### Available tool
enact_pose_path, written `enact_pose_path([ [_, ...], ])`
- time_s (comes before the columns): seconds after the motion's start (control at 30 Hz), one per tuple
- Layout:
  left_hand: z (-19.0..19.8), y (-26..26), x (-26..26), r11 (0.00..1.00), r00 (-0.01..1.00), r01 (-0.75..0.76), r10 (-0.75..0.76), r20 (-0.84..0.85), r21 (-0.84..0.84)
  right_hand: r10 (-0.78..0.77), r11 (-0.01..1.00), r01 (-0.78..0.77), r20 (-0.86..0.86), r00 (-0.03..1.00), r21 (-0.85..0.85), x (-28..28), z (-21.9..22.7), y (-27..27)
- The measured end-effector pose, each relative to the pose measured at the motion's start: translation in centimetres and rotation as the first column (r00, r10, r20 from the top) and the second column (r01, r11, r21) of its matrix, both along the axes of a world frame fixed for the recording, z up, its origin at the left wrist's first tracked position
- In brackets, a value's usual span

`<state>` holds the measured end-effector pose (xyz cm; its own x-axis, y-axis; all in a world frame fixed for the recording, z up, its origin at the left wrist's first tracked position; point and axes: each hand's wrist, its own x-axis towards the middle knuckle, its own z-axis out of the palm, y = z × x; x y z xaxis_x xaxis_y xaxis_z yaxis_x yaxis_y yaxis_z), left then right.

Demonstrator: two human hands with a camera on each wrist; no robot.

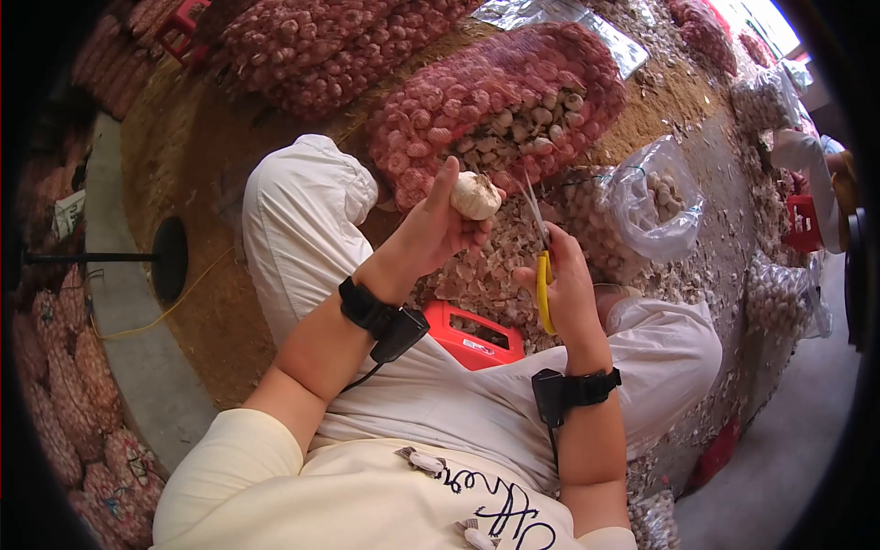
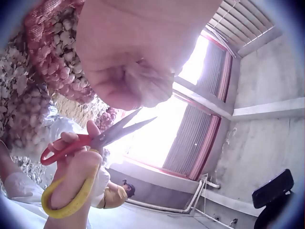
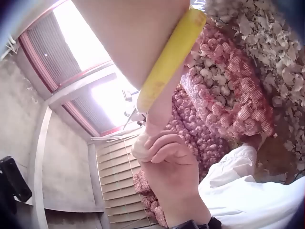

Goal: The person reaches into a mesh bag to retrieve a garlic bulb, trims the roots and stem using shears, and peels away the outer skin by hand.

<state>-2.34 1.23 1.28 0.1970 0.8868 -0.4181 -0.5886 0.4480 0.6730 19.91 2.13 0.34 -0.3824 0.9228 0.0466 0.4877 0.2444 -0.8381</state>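
My left hand (image 1: 423,234) holds a whitish garlic bulb (image 1: 476,196) between thumb and fingers, raised above the lap. In the right wrist view, the curled fingers of that hand wrap the bulb (image 3: 140,147). My right hand (image 1: 575,289) grips a pair of scissors (image 1: 545,291) to the right of the bulb. One scissor handle is yellow and the other is red (image 2: 64,149). The blades (image 2: 125,130) are spread apart and point up toward the left hand, a short way from the garlic.
Ahead, an open red mesh sack (image 1: 431,110) is full of garlic. Closed sacks (image 1: 312,55) lie behind it. A clear plastic bag (image 1: 662,215) of bulbs stands at right. Between the legs are a red plastic stool (image 1: 458,341) and loose garlic skins (image 1: 495,275). A black round stand (image 1: 170,258) is at left.
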Motion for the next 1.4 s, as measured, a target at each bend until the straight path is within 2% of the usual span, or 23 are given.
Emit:
enact_pose_path([
  [0.1,-0.6,0.1,-0.3,0.993,0.998,0.055,-0.055,0.004,0.104,0.069,0.998,-0.069,-0.088,0.994,0.001,-0.1,-0.4,0.2],
  [0.13,-0.6,-0.1,0.0,0.993,0.998,0.055,-0.056,0.004,0.103,-0.015,0.984,-0.045,-0.334,0.942,-0.171,-0.5,-0.1,0.1],
  [0.17,-0.6,-0.3,0.7,0.987,0.993,0.097,-0.087,-0.077,0.128,-0.138,0.939,-0.064,-0.541,0.83,-0.338,-0.9,0.2,0.0],
  [0.2,-0.6,-0.7,1.3,0.979,0.98,0.141,-0.117,-0.158,0.149,-0.153,0.911,-0.113,-0.578,0.801,-0.398,-0.7,0.8,-0.1],
  [0.23,-0.4,-0.9,2.1,0.978,0.98,0.144,-0.121,-0.155,0.147,-0.157,0.91,-0.108,-0.576,0.802,-0.4,-0.8,0.9,-0.3],
  [0.3,0.1,-1.3,3.6,0.968,0.986,0.162,-0.164,-0.002,0.193,-0.169,0.876,-0.265,-0.769,0.616,-0.404,-1.1,1.1,-0.6],
  [0.33,-0.1,-1.4,3.7,0.959,0.973,0.2,-0.218,0.075,0.2,-0.194,0.874,-0.263,-0.79,0.581,-0.408,-1.7,1.5,-0.8],
  [0.43,-0.2,-1.5,3.8,0.948,0.96,0.261,-0.275,0.057,0.183,-0.19,0.888,-0.244,-0.795,0.576,-0.39,-1.7,1.0,-1.1],
  [0.47,-0.2,-1.3,3.5,0.947,0.958,0.264,-0.279,0.059,0.182,-0.134,0.912,-0.222,-0.763,0.632,-0.344,-1.3,0.4,-0.8],
  [0.5,-0.2,-1.0,3.0,0.922,0.937,0.316,-0.267,-0.223,0.223,-0.138,0.913,-0.218,-0.762,0.632,-0.345,-1.0,0.1,-0.8],
  [0.53,0.0,-0.8,2.7,0.893,0.846,0.376,-0.221,-0.486,0.248,-0.159,0.92,-0.182,-0.754,0.637,-0.348,-0.9,0.5,-0.7],
  [0.57,0.3,-0.9,2.6,0.893,0.845,0.377,-0.223,-0.485,0.247,-0.179,0.925,-0.148,-0.746,0.642,-0.35,-0.8,0.9,-0.6],
  [0.63,0.8,-1.1,2.6,0.842,0.739,0.337,0.04,-0.672,0.421,-0.2,0.915,-0.134,-0.717,0.667,-0.38,-0.7,1.3,-0.3],
  [0.67,0.6,-1.2,2.7,0.843,0.74,0.337,0.039,-0.672,0.42,-0.199,0.916,-0.142,-0.731,0.653,-0.376,-0.7,1.2,-0.3],
  [0.73,0.4,-1.2,2.8,0.772,0.754,0.338,0.12,-0.646,0.538,-0.196,0.916,-0.152,-0.743,0.64,-0.372,-1.1,0.9,-0.5],
  [0.83,0.6,-1.4,2.7,0.785,0.739,0.349,0.106,-0.665,0.512,-0.165,0.914,-0.198,-0.771,0.615,-0.353,-1.6,0.9,-1.0],
  [0.9,1.1,-1.1,2.2,0.791,0.733,0.376,0.065,-0.677,0.483,-0.224,0.878,-0.189,-0.728,0.648,-0.439,-1.3,1.4,-0.9],
  [0.97,2.0,-0.9,1.7,0.795,0.726,0.402,0.025,-0.687,0.455,-0.194,0.891,-0.186,-0.717,0.67,-0.414,-1.3,1.3,-0.7],
  [1.03,2.9,-0.9,1.4,0.734,0.639,0.469,0.102,-0.762,0.492,-0.161,0.903,-0.184,-0.705,0.691,-0.387,-1.2,1.3,-0.7],
  [1.07,2.9,-0.9,1.4,0.735,0.639,0.468,0.102,-0.762,0.491,-0.159,0.904,-0.183,-0.703,0.693,-0.386,-1.2,1.4,-0.7],
  [1.27,1.5,-1.1,1.9,0.75,0.721,0.348,0.169,-0.672,0.562,-0.138,0.912,-0.19,-0.709,0.691,-0.362,-1.1,1.2,-0.7],
  [1.37,0.9,-0.8,2.2,0.728,0.704,0.315,0.251,-0.664,0.609,-0.151,0.9,-0.202,-0.71,0.688,-0.387,-1.1,1.1,-0.8],
  [1.4,1.1,-1.0,2.5,0.722,0.625,0.3,0.345,-0.7,0.623,-0.16,0.89,-0.201,-0.694,0.702,-0.409,-1.1,1.2,-0.8],
])
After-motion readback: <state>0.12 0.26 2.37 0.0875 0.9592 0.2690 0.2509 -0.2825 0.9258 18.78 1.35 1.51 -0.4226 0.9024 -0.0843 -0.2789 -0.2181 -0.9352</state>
